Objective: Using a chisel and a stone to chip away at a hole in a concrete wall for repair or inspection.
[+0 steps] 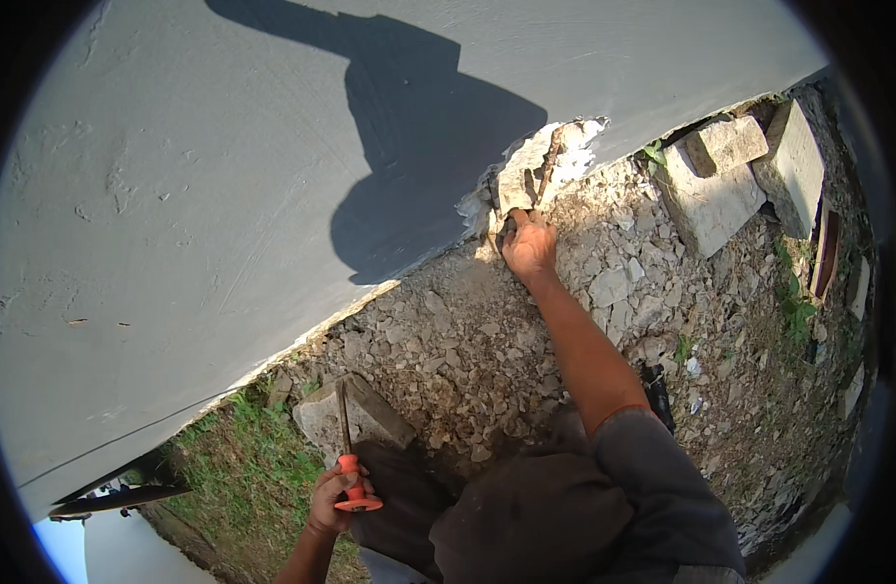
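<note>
My left hand [333, 498], at the lower left, is closed round the orange guarded grip of a cold chisel [345, 419]. The chisel's dark steel shaft points up, away from me. My right hand [530, 243] reaches forward to a ragged broken hole [567, 146] at the foot of the grey wall [195, 214]. Its fingers are bent against the lower end of a pale masonry piece [514, 188] in the hole. The fingertips are partly hidden, so what they grip does not show. A rusty bar [550, 161] is exposed inside the hole.
Loose rubble [467, 341] covers the ground along the wall. A concrete block [355, 414] lies by the chisel. More blocks [715, 185] stand at the far right. Grass [243, 467] grows at the left. A dark object [656, 394] lies beside my right arm.
</note>
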Tool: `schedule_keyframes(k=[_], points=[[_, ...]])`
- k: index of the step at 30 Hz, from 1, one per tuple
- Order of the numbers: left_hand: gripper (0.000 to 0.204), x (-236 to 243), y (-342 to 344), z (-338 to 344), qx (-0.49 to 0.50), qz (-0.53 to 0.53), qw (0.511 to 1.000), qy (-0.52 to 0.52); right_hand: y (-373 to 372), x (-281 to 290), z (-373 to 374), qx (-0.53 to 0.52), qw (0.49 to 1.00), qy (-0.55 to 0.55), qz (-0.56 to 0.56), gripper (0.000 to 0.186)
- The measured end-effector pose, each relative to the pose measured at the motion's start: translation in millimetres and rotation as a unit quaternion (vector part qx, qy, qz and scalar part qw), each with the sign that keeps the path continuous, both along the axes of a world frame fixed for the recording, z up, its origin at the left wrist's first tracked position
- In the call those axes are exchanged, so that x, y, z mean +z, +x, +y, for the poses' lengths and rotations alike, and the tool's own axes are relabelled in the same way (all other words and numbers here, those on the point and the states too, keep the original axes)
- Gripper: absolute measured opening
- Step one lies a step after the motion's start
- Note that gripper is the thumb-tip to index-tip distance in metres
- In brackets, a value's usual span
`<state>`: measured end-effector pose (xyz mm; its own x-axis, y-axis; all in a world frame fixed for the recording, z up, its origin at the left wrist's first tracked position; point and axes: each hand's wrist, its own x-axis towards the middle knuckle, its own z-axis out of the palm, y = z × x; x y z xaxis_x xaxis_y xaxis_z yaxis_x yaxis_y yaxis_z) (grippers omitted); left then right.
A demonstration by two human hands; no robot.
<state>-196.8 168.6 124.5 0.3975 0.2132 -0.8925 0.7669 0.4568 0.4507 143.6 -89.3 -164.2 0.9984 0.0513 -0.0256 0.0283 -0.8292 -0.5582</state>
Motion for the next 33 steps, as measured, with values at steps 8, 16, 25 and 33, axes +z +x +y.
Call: schedule_keyframes(k=[8, 16, 25, 33], points=[[0.031, -9.2, 11.3, -14.2, -0.018, 0.001, 1.0, -0.014, -24.0, 41.8, -42.7, 0.042, 0.999, 0.018, -0.026, 0.041], [0.031, -15.6, 7.9, -13.1, -0.02, -0.008, 0.999, -0.023, -7.7, 46.2, -38.4, 0.105, 0.984, -0.141, 0.01, 0.039], [0.03, -15.6, 11.4, -20.4, -0.038, -0.013, 0.999, -0.026, -22.8, 40.3, -47.3, 0.123, 0.975, -0.18, 0.04, 0.047], [0.032, -7.5, 8.3, -14.6, -0.032, -0.016, 0.999, -0.005, -55.5, 149.3, -45.2, 0.292, 0.924, -0.035, 0.243, 0.047]])
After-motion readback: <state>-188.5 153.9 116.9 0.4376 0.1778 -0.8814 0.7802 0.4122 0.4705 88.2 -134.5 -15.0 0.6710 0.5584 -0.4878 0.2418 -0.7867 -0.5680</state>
